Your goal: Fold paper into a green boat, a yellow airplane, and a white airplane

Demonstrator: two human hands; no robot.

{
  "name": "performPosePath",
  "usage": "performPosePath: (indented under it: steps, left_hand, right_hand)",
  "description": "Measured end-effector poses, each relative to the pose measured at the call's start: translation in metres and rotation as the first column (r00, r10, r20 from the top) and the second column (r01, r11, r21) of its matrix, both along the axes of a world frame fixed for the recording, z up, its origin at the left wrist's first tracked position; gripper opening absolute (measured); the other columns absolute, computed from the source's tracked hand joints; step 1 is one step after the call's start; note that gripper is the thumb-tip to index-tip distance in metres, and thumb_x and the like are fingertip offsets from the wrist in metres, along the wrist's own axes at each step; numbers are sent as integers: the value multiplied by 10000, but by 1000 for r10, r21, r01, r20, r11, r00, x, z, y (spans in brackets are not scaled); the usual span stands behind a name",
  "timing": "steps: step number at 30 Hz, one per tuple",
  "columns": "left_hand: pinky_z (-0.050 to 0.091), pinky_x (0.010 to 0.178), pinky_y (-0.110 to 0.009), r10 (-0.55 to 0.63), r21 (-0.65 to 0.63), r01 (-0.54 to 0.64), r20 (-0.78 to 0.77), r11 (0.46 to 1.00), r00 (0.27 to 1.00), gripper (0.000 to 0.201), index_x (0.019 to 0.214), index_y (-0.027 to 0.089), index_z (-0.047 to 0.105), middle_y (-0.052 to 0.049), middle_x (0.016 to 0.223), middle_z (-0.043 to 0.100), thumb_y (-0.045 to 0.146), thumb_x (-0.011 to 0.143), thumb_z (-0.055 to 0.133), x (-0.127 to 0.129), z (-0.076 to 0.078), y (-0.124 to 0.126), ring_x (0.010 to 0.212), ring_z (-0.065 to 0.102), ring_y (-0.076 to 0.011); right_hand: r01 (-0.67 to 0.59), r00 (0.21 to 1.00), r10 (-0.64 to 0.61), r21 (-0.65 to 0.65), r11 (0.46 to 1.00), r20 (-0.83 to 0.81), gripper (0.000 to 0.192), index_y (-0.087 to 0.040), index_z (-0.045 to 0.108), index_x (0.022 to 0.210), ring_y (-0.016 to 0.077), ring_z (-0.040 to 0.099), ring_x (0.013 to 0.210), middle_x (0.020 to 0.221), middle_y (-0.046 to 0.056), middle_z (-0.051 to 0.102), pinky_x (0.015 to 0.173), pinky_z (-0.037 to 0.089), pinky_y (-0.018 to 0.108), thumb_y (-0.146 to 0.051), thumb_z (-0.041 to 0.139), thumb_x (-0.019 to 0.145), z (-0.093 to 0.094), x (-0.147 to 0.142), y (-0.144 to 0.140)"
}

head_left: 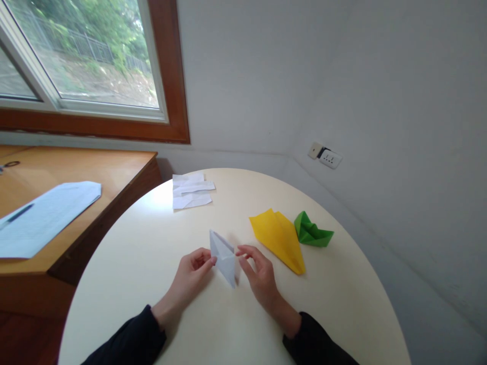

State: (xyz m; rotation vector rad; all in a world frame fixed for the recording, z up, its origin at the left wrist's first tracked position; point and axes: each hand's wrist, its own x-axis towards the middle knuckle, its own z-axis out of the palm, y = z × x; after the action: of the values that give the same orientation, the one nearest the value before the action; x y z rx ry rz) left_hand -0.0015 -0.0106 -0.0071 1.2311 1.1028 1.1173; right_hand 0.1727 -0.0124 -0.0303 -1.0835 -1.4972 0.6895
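I see my left hand (192, 276) and my right hand (256, 274) meeting over a folded white paper (224, 256) near the middle of the round cream table (152, 263). The paper is a narrow pointed shape, one tip aimed away from me and the other toward me, standing up a little off the tabletop. My left hand has its fingertips closed against the paper's left edge, thumb and fingers pinched together on it. My right hand touches the right edge with thumb and forefinger drawn together; whether it truly grips the sheet I cannot tell. Just right of my right hand lies a yellow folded paper (279, 238), and touching its far side sits a green folded paper (310, 231). Farther back on the table rests a white crumpled sheet (190, 191). To the left stands a wooden desk (114, 172) with a printed sheet (45, 213) on it
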Motion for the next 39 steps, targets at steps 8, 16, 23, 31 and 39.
performPosePath:
  steps: [8, 16, 23, 31, 39]
  left_hand:
    - [437, 654, -281, -115, -18, 115, 27, 993, 993, 298, 705, 133, 628, -39, 687, 648, 429, 693, 666, 0, -3, -1, 666, 579, -171]
    - [456, 710, -286, -78, 136, 77, 2, 988, 997, 263, 820, 135, 633, -61, 788, 648, 387, 747, 635, -2, 0, -1, 758, 584, -181]
    - [450, 604, -249, 63, 278, -56, -15, 959, 998, 261, 849, 143, 612, -11, 677, 558, 388, 760, 621, -6, 9, -8, 639, 522, -136]
    - [474, 596, -242, 107, 322, -82, -62, 943, 992, 224, 822, 147, 638, -33, 707, 610, 356, 744, 641, -5, 7, -7, 650, 558, -142]
    - [484, 576, -246, 87, 227, -73, -52, 971, 995, 255, 752, 138, 631, -30, 666, 620, 385, 707, 671, -5, 10, -6, 619, 574, -145]
  right_hand:
    - [-139, 986, 141, -22, 990, 89, 178, -174, 637, 924, 161, 632, 741, 810, 32, 685, 658, 513, 245, -252, 608, 766, 3, -3, -3]
    - [-30, 984, -14, 240, 970, 180, 61, -182, 611, 756, 140, 596, 637, 673, 10, 631, 595, 492, 245, -145, 572, 787, 6, -5, -7]
    - [29, 973, -138, 497, 868, 184, 260, -224, 628, 915, 153, 560, 727, 773, 29, 579, 617, 502, 282, -27, 564, 759, 9, -2, -6]
    - [23, 950, -191, 553, 833, 248, 323, -253, 647, 941, 164, 556, 767, 804, 25, 572, 662, 489, 316, -17, 558, 739, 9, -2, -8]
    - [17, 934, -215, 567, 823, 284, 287, -243, 639, 910, 158, 557, 749, 781, 12, 577, 677, 442, 331, -22, 558, 746, 8, -1, -8]
